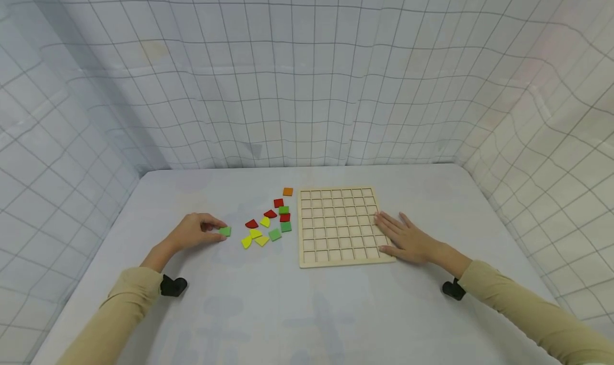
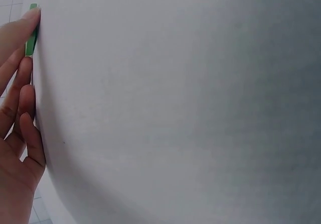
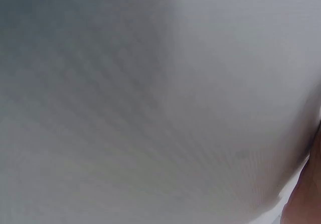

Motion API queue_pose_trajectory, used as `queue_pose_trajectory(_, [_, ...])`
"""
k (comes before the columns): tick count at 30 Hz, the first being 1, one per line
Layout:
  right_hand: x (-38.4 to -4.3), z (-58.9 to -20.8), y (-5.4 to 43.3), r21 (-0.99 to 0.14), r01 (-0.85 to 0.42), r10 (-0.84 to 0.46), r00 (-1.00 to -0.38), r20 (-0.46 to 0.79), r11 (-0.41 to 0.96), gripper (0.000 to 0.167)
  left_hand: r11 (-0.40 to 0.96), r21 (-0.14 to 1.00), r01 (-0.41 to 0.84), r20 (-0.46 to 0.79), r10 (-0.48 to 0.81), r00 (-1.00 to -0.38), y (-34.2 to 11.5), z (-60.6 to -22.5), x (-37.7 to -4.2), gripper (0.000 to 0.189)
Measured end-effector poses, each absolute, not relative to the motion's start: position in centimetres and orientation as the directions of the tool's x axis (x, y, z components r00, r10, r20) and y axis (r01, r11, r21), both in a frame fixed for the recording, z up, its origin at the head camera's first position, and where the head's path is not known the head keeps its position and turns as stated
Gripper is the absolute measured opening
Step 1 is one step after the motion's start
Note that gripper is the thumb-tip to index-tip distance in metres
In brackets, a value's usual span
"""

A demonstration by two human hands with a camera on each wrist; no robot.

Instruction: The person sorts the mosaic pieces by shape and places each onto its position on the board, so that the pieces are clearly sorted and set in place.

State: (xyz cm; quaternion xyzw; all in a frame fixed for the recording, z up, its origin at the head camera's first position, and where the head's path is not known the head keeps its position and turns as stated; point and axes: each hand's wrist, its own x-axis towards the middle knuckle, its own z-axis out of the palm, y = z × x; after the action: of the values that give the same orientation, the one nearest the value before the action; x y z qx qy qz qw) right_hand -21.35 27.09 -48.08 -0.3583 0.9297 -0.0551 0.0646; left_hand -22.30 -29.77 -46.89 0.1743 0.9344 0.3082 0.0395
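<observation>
My left hand (image 1: 195,230) is low over the table, left of the scattered tiles. Between its thumb and fingers it pinches a green square tile (image 1: 225,231), which in the left wrist view shows edge-on as a green strip (image 2: 31,43). The right hand (image 1: 408,241) lies flat with fingers extended, its fingertips over the right edge of a wooden grid board (image 1: 341,227). No tiles lie in the board's square cells. In the right wrist view only a part of that hand (image 3: 306,194) shows at the lower right.
Between left hand and board lie red quarter-round tiles (image 1: 251,224), several yellow ones (image 1: 261,241), green squares (image 1: 275,234), red squares (image 1: 279,203) and an orange square (image 1: 288,192). White grid-patterned sheets (image 1: 307,88) hang behind and beside the white table (image 1: 268,311).
</observation>
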Motion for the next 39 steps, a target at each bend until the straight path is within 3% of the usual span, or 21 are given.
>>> queue_pose_trajectory(18, [-21.3,-48.0,27.4,-0.149,-0.679,-0.688,-0.726,-0.012,0.719,0.073,0.750,0.572,0.332,0.100,0.338,-0.936,-28.6,-45.8,-22.6,0.029])
queue_pose_trajectory(39, [-21.7,-48.4,27.2,-0.122,-0.663,-0.673,-0.736,-0.072,0.738,0.076,0.740,0.560,0.372,0.177,0.332,-0.927,-22.9,-44.3,-24.0,0.028])
